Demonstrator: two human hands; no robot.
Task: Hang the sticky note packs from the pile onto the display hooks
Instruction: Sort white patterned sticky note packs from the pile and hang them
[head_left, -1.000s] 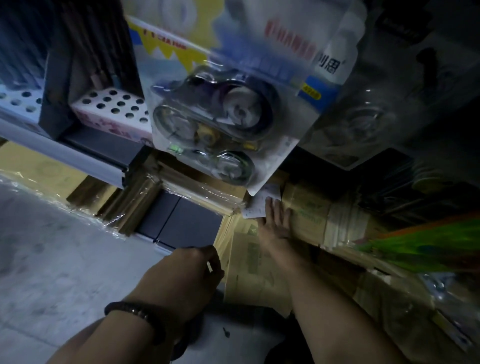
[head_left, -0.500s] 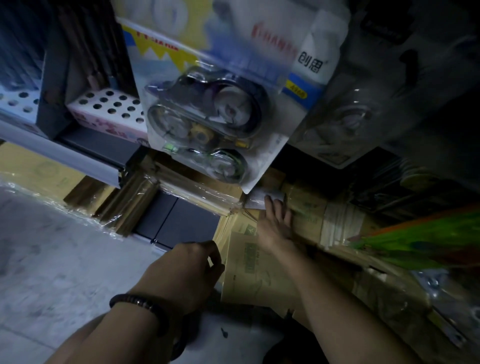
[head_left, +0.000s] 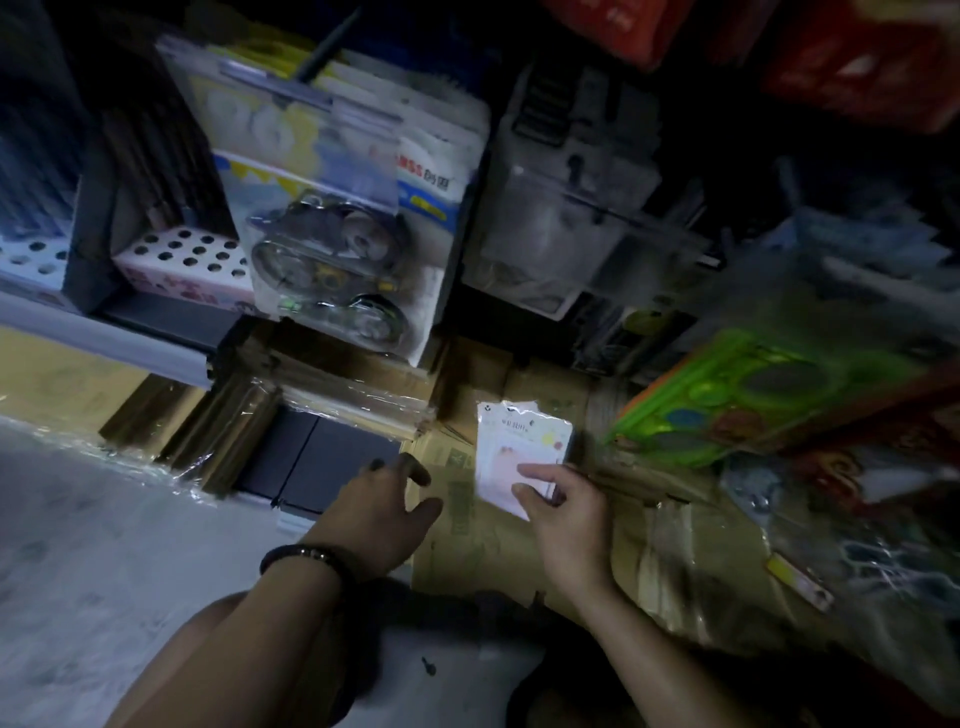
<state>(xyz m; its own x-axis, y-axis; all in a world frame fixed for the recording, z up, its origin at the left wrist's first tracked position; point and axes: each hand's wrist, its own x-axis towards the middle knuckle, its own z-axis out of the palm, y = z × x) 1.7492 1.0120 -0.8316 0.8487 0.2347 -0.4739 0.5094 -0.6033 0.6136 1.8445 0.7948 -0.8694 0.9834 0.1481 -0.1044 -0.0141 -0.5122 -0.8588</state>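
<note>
Pale sticky note pack (head_left: 519, 447) pinched by right hand (head_left: 566, 514), left hand (head_left: 384, 509) spread empty; best raised top-edge first for hanging.

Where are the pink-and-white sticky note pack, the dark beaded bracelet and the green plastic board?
pink-and-white sticky note pack (head_left: 519, 441): head view, printed front face.
dark beaded bracelet (head_left: 305, 555): head view, beads atop the wrist.
green plastic board (head_left: 727, 400): head view, flat top face.

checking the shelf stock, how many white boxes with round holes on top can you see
2: one holed box at the picture's far left edge, another right of the dark divider, beside the hanging blister pack. Others may be hidden.
</note>
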